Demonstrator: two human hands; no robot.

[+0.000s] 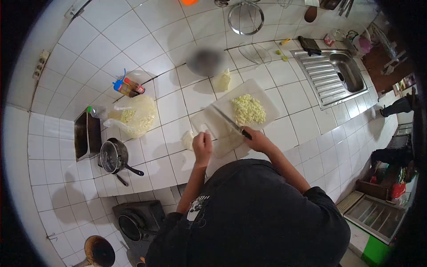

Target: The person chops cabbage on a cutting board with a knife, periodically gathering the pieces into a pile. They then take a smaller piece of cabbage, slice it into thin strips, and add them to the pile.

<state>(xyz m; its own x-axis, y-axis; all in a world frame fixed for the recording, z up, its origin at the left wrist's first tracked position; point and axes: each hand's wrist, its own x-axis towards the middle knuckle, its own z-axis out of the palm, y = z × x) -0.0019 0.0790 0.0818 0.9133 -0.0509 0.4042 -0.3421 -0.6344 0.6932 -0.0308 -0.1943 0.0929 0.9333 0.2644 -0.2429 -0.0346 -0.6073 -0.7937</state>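
A knife (pixel 226 116) is held by its dark handle in my right hand (pixel 259 140), its blade angled up and left over a pale cutting board (pixel 268 94). Chopped pale-green cabbage (pixel 249 109) lies heaped on the board, right of the blade. My left hand (pixel 203 144) is closed at the board's lower left edge; what it holds, if anything, is too small to tell. Beside that hand rests a white cabbage piece (pixel 187 140). Another cabbage piece (pixel 222 80) sits near the board's top edge.
A plastic bag (pixel 143 116) with chopped cabbage, bottles (pixel 129 87), a metal tray (pixel 82 135) and pans (pixel 112 156) stand left. A steel sink (pixel 349 73) is at the right. Below left is a stove (pixel 151 213). Part of a person (pixel 396 106) shows far right.
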